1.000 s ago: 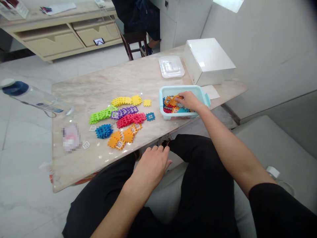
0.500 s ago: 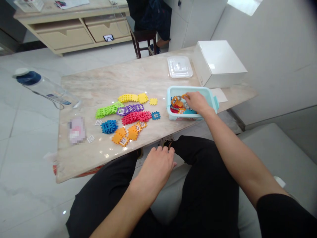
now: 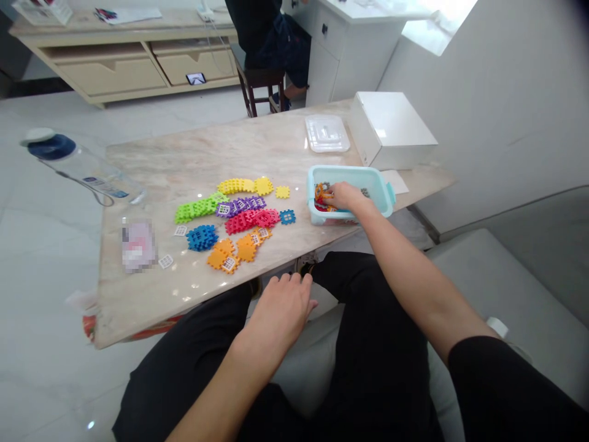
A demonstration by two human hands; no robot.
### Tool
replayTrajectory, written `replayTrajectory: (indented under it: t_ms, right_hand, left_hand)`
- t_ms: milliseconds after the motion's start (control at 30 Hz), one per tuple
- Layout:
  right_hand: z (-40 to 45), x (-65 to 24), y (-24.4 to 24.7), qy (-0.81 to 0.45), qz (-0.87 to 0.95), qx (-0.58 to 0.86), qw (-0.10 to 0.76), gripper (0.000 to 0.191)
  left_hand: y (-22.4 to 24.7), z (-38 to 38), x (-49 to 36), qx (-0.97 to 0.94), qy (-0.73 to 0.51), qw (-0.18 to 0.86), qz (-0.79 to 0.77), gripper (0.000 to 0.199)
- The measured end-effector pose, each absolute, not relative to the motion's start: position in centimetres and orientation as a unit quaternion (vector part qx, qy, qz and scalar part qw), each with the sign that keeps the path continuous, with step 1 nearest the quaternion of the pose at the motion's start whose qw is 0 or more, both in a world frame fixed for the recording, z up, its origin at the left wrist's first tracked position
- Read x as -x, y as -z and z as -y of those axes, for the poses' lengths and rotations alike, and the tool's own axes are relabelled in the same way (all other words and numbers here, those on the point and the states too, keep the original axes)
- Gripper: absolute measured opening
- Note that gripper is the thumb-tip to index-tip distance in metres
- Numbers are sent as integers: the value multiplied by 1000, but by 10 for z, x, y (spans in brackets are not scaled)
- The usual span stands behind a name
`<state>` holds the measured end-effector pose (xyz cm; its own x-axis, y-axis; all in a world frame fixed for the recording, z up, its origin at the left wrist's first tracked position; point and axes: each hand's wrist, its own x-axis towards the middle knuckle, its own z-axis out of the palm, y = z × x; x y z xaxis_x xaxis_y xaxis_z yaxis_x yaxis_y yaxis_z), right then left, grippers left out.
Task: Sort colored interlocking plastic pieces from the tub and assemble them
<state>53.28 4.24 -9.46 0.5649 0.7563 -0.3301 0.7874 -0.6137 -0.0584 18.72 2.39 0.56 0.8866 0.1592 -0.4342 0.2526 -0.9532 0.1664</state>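
Note:
My right hand (image 3: 346,196) reaches into a light-blue plastic bin (image 3: 383,199), its fingers drawn together among the loose building pieces. Orange pieces (image 3: 324,191) lie right at the fingertips; which one is gripped, if any, is hidden. Over my lap rests my left hand (image 3: 283,304), palm down and holding nothing, with the thumb apart. On the table, notched plastic tiles lie grouped by colour: yellow (image 3: 239,185), green (image 3: 197,209), purple (image 3: 242,205), red (image 3: 248,221), blue (image 3: 202,237) and orange (image 3: 246,248). A single blue window-like tile (image 3: 288,217) sits beside the red row.
Behind the bin are a clear plastic lid (image 3: 327,133) and a white box (image 3: 398,126). A water bottle (image 3: 92,169) stands at the table's left end. Two small white window pieces (image 3: 166,261) lie near a blurred pinkish item (image 3: 138,245). Another person (image 3: 276,43) sits beyond the table.
My right hand has moved left and deeper into the bin, toward the orange pieces; earlier it held an orange piece higher up. My left hand stays over my lap. The camera view has shifted slightly.

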Motion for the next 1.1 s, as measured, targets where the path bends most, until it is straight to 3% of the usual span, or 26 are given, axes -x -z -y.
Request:
replayTrajectory:
  t_ms: [1100]
  right_hand:
    - [-33,-540,77,94,-485,-869,40,35]
  left_hand:
    - [8,-34,-167,-973,184,101,-94,48]
